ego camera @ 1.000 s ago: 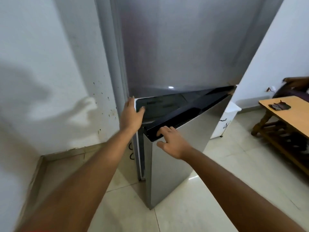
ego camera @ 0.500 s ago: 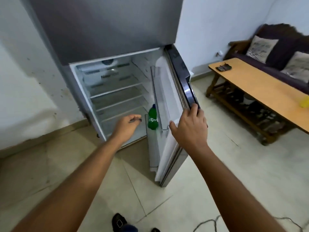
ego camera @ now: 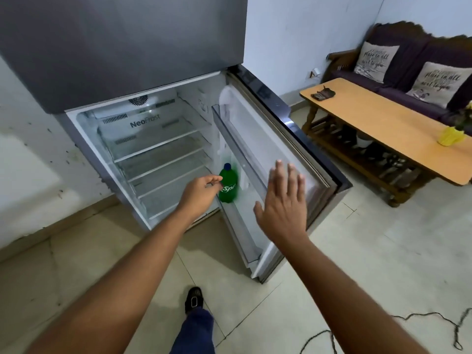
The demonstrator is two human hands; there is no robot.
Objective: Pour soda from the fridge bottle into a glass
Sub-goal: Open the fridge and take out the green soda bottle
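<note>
A green soda bottle point(ego camera: 229, 186) with a blue cap stands upright in the lower shelf of the open fridge door point(ego camera: 275, 139). My left hand point(ego camera: 201, 192) is at the bottle's left side, fingers curled, fingertips at its shoulder; whether they grip it is unclear. My right hand point(ego camera: 283, 203) hovers flat with fingers spread in front of the door's inner side, touching nothing. The fridge compartment point(ego camera: 158, 149) shows only bare glass shelves. No glass is in view.
A low wooden table point(ego camera: 383, 123) stands to the right with a yellow pot point(ego camera: 449, 135) and a small dark object point(ego camera: 323, 94) on it. A dark sofa with cushions point(ego camera: 413, 47) is behind it. A cable point(ego camera: 421, 318) lies on the tiled floor. My foot point(ego camera: 193, 300) is below.
The fridge door went from nearly closed to wide open. My right hand let go of the door edge and spread. My left hand reached from the shelves to the bottle.
</note>
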